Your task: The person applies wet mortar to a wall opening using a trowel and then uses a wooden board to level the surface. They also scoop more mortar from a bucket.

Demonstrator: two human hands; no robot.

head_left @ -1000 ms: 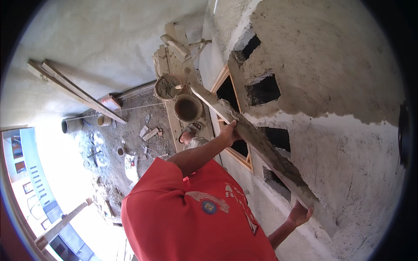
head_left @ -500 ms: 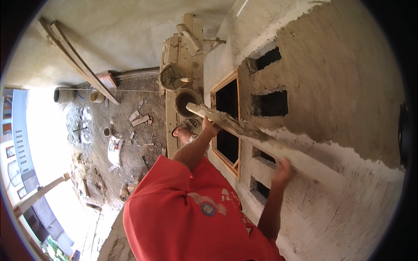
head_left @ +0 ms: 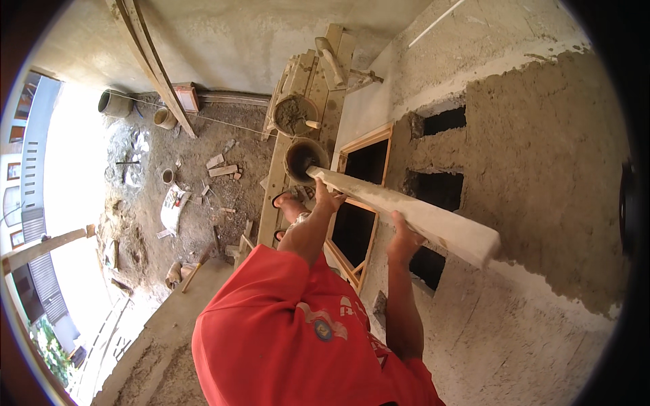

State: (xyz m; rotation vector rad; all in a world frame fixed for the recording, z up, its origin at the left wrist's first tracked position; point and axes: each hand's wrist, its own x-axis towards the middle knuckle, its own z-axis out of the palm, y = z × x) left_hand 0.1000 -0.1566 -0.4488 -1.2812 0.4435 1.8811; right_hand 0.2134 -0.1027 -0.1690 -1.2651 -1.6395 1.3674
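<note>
A long pale wooden board point(head_left: 420, 211) is held slantwise before the wall, its narrow end beside the rim of a bucket point(head_left: 326, 157) with dark contents. My left hand point(head_left: 328, 199) grips it near that end, fingers closed around the lower edge. Farther along, my right hand point(head_left: 404, 238) holds the same board from below, thumb up against its side. Some of the fingers of both hands are hidden behind the wood. A second bucket point(head_left: 292, 116) holds grey mortar, and a pale tool handle point(head_left: 313, 124) sticks out over its rim.
Fresh brown plaster point(head_left: 542, 162) covers part of the wall, around several dark rectangular openings point(head_left: 440, 190). A wooden window frame point(head_left: 386, 159) sits lower down. My feet stand on scaffold planks point(head_left: 279, 159). Below, the dirt floor carries a white sack point(head_left: 173, 213) and broken bricks point(head_left: 223, 170).
The board has turned, so a broad pale face shows where a mortar-smeared one did. My right hand has shifted left and up with it. The whole view has swung slightly.
</note>
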